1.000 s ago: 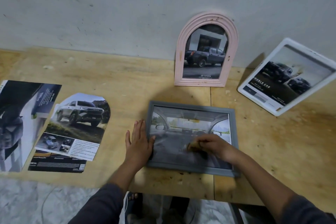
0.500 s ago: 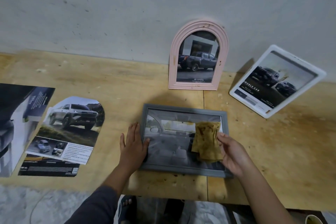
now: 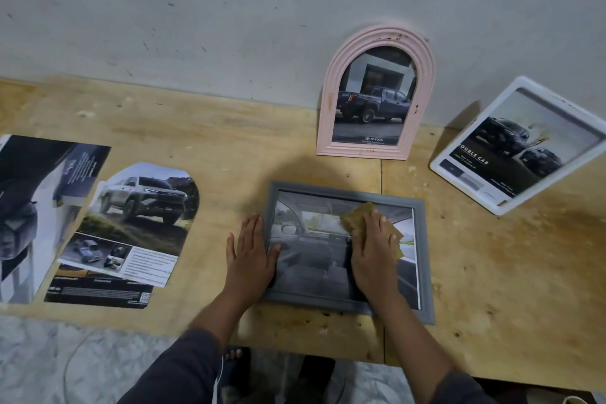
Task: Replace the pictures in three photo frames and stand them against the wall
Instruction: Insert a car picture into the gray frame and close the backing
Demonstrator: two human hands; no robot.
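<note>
The grey frame (image 3: 425, 272) lies flat, glass up, on the wooden table (image 3: 492, 272), near its front edge and well apart from the wall (image 3: 229, 26). A car-interior picture already sits behind its glass. The left hand (image 3: 249, 252) rests palm down with straight fingers across the frame's left rim, gripping nothing. We read this as bracing, so the frame does not slide. The right hand (image 3: 373, 256) is likewise spread flat, fingers extended. It presses a yellow-brown cloth (image 3: 355, 216) against the upper middle of the glass rather than pinching it. We take a flat palm to spread the pressure evenly for wiping.

Behind, the pink arched frame (image 3: 373, 98) stands upright against the wall with a pickup picture inside. To its right the white frame (image 3: 521, 147) leans there too, turned askew, with a double-cab picture inside. We judge two frames finished and the third at its cleaning stage, so standing it up remains.

The cut-out car print (image 3: 141, 216) and a brochure page (image 3: 32, 207) lie well to the left, out of the working area. Lifting the grey frame will call for a curled grip on its rims, since glass wiped clean would show fingerprints
</note>
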